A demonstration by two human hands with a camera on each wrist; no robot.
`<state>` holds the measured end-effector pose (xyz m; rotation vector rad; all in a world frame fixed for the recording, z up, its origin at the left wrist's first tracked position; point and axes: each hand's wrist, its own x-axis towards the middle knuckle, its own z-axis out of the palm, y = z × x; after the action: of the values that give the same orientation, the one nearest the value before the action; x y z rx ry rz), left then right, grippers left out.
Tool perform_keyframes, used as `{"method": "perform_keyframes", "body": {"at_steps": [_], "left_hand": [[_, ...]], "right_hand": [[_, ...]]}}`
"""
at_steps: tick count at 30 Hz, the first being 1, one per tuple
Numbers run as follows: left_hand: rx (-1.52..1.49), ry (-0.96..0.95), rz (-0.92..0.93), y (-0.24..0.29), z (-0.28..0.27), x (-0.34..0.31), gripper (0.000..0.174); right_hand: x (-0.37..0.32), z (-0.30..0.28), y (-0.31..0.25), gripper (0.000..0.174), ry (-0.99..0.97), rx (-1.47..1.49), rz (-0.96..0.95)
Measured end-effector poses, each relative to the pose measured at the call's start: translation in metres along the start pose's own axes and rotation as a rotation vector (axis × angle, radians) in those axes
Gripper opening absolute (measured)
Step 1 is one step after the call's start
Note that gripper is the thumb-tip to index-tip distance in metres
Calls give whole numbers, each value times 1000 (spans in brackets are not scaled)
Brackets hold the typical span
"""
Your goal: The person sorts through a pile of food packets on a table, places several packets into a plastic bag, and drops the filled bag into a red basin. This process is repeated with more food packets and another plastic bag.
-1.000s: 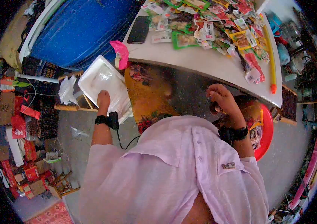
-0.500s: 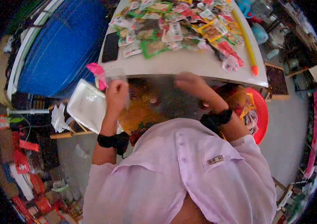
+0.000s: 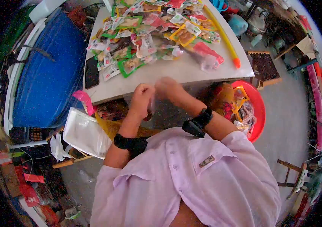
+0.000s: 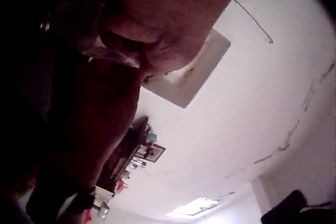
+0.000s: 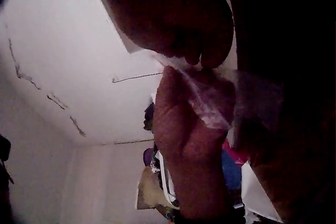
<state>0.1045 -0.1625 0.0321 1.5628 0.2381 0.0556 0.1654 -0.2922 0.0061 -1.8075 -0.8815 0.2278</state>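
Observation:
A clear plastic bag hangs from my left hand, whose fingers curl round it just in front of the table edge. In the right wrist view, the left hand grips the crumpled film. Right beside it, my right hand is blurred; in the right wrist view its fingertips meet the upper end of the film, pinching it. Dark bands circle both wrists. On the white table lies a pile of small colourful food packets.
A black phone and a yellow tube lie on the table. Below left is a white foam tray near a pink item. A red basin with packets stands at the right. A blue tub is at the left.
My left hand has left the white tray and moved up and right with the clear bag. My right hand has come across to meet it. The view has shifted.

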Motion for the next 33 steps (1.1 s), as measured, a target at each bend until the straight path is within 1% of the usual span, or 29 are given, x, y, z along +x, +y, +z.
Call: {"method": "perform_keyframes", "body": {"at_steps": [1,2,3,4,5,6,7,9,11,14,17,19,20,21,23,26,27,28,30,31,33], "left_hand": [[-59,-22,-77,-2,-4,2,10],[-117,-42,-155,-2,-5,3,11],[-125,-49,-138,-2,-5,4,10],[-132,-53,-122,-1,-5,5,10],[-138,-56,-108,-1,-5,5,9],[-209,-50,-118,-2,-4,4,9],[-279,-45,-129,-4,-2,4,9],[-371,-33,-146,-6,2,4,7],[-413,-16,-160,-5,6,4,5],[-436,-102,-129,-4,6,2,5],[-450,-132,-187,-12,1,4,9],[-466,-97,-188,-15,1,4,10],[-474,-79,-186,-15,0,4,11],[-426,-10,-161,-14,-1,4,12],[-328,129,-110,-12,-5,2,14],[198,169,80,4,9,-16,16],[383,114,196,0,12,-16,20],[440,120,196,-1,13,-18,20],[557,128,197,7,17,-23,21],[592,138,152,11,14,-23,21],[726,241,353,15,-1,-16,20]], "right_hand": [[-1,0,0,21,6,79,28],[-1,1,0,20,13,105,14],[-1,1,-1,20,20,131,0],[0,2,-3,20,28,104,-55],[0,3,-3,21,9,96,-47],[0,3,-3,21,-10,87,-39],[1,2,-3,22,-53,95,33],[0,1,-8,19,-73,226,233],[-3,-6,-31,12,-26,471,492],[-2,-4,-13,14,-111,264,481],[-7,-5,-16,13,-56,253,333],[-9,-4,-6,17,-68,196,213],[-7,-5,-3,17,-107,36,131],[-5,-7,-3,18,-132,-124,45],[1,-12,-4,17,-245,-705,-173],[-5,-4,19,16,-70,-542,-219],[-5,-1,19,16,-36,-372,-135],[-5,4,18,16,-2,-202,-52],[-2,9,12,15,12,-3,50],[-1,8,8,14,-9,27,71],[0,3,-4,13,5,42,46]]}}
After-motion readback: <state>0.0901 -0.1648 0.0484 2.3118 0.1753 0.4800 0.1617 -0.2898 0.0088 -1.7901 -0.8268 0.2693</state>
